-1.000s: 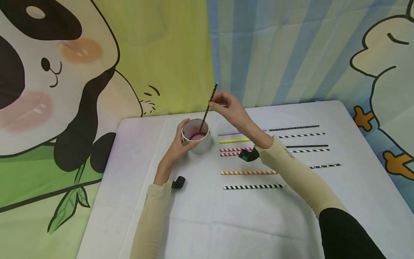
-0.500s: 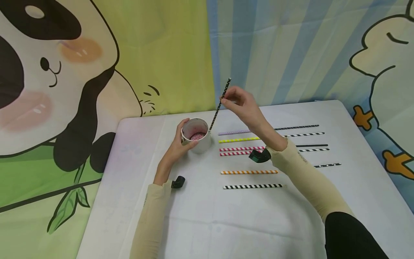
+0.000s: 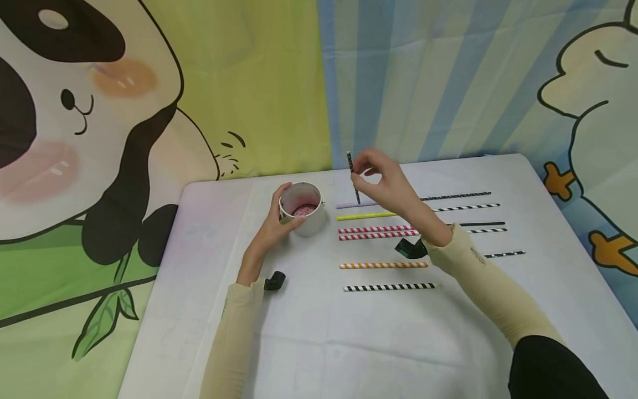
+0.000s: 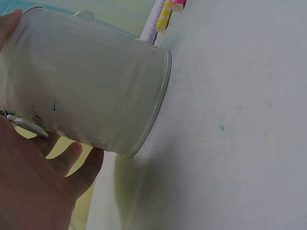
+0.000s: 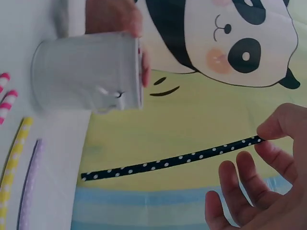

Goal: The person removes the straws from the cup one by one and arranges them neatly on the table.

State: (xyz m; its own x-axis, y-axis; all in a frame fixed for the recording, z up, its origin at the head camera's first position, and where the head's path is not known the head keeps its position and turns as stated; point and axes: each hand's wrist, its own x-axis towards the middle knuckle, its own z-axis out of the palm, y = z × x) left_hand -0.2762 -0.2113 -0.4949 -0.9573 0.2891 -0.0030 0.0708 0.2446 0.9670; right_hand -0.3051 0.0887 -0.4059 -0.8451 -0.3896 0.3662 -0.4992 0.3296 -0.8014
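My left hand [image 3: 271,224] grips a small white pail [image 3: 311,224], thumb at the near side and fingers round the far left. The pail stands upright on the table, its inside stained pinkish. In the left wrist view the pail [image 4: 86,76] shows smudged paint marks and a small handle loop. To its right, my right hand [image 3: 386,180] pinches a black paper straw with white dots [image 5: 168,162] near its upper end. That straw hangs steeply beside the pail, lower end pointing down over the back of the straw row. The right hand's other fingers are loosely bent.
Several straws lie in rows on the white table [image 3: 299,343]: lilac dotted [image 3: 349,205], yellow [image 3: 364,216], red-striped [image 3: 369,237], orange-striped [image 3: 384,266] and black-striped [image 3: 389,287]. More black and white straws [image 3: 468,208] lie further right, partly behind my right arm. A printed cloth hangs behind.
The right hand has drawn the black dotted straw out of the pail, moved it right and then lowered it. The left hand and pail have stayed put.
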